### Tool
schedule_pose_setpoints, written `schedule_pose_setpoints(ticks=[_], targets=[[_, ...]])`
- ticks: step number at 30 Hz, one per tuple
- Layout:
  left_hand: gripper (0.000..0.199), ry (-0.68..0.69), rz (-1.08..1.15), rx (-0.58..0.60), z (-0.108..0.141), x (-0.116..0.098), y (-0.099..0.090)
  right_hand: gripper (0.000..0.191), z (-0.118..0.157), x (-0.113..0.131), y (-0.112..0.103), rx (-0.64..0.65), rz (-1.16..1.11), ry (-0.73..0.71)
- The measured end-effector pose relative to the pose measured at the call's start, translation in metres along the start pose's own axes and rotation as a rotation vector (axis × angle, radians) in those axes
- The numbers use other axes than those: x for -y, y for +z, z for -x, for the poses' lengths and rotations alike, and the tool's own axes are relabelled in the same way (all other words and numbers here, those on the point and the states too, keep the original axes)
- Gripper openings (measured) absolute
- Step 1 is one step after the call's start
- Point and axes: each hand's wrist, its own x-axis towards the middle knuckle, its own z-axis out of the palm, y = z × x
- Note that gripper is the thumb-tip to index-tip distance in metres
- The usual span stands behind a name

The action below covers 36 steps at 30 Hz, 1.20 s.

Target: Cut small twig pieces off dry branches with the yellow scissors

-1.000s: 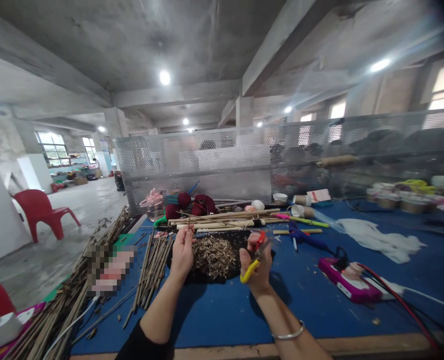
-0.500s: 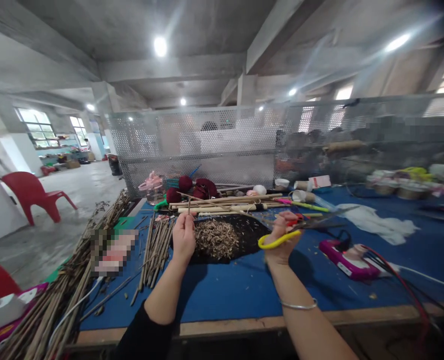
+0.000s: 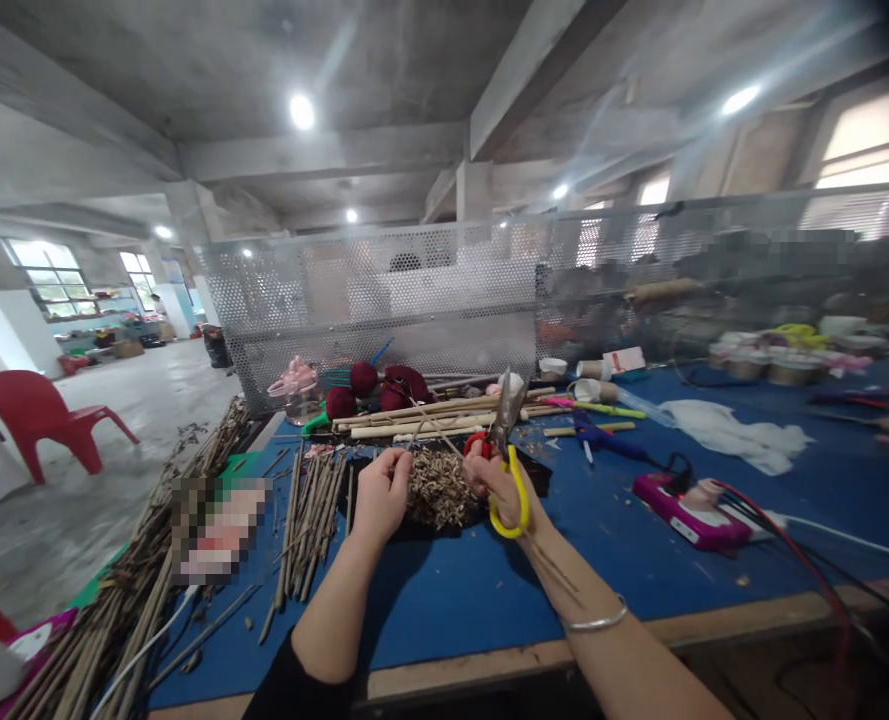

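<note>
My left hand (image 3: 382, 492) is closed, thumb against fingers, on a thin twig (image 3: 416, 430) whose tip shows above it. My right hand (image 3: 493, 478) grips scissors (image 3: 515, 490) with a yellow and a red handle loop, their blades pointing upward. A thin twig also passes through or by the right hand, its tail (image 3: 553, 567) lying along the forearm. Between and behind both hands, a heap of short cut twig pieces (image 3: 444, 490) rests on a black sheet (image 3: 538, 477). Left of it lies a bundle of straight twigs (image 3: 310, 520).
A large pile of long dry stalks (image 3: 125, 590) covers the table's left edge. At the back are dark red yarn balls (image 3: 364, 377) and pale sticks (image 3: 399, 428). A blue glue gun (image 3: 601, 437), purple power strip (image 3: 695, 512) and white cloth (image 3: 736, 435) lie to the right.
The right hand has moved left toward the left hand, and the scissors have turned from pointing right to pointing up. The left hand has shifted slightly right, its twig now less visible.
</note>
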Motion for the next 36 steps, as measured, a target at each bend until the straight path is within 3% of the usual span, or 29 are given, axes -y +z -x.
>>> schedule_pose_setpoints(ticks=[3, 7, 10, 13, 19, 22, 25, 28, 31, 36], targets=[[0.029, -0.220, 0.235, 0.079, 0.001, 0.001, 0.006, 0.035, 0.003, -0.001, 0.009, -0.048, 0.047, -0.052], [0.031, -0.503, 0.688, 0.250, 0.004, -0.002, 0.016, 0.030, 0.004, -0.003, 0.021, -0.020, 0.152, -0.099], [0.031, -0.590, 0.904, 0.382, 0.007, -0.006, 0.020, 0.032, 0.003, -0.011, 0.031, 0.004, 0.161, -0.076], [0.032, -0.631, 0.976, 0.452, 0.009, -0.010, 0.020, 0.034, 0.002, -0.017, 0.037, -0.013, 0.200, -0.038], [0.032, -0.581, 0.951, 0.445, 0.004, -0.016, 0.006, 0.040, 0.014, -0.001, 0.033, 0.052, 0.317, -0.069], [0.035, -0.488, 0.878, 0.345, -0.003, -0.016, -0.007, 0.039, 0.026, 0.018, 0.022, 0.096, 0.306, -0.058], [0.033, -0.335, 0.749, 0.218, -0.008, -0.013, -0.016, 0.052, 0.040, 0.033, 0.012, 0.270, 0.222, 0.185], [0.030, -0.236, 0.663, 0.165, -0.010, -0.008, -0.019, 0.066, 0.051, 0.042, 0.008, 0.427, 0.034, 0.417], [0.030, -0.194, 0.594, 0.151, -0.009, -0.006, -0.017, 0.068, 0.054, 0.048, 0.011, 0.508, -0.035, 0.476], [0.032, -0.176, 0.527, 0.173, -0.007, -0.006, -0.013, 0.065, 0.047, 0.052, 0.017, 0.479, -0.048, 0.492]])
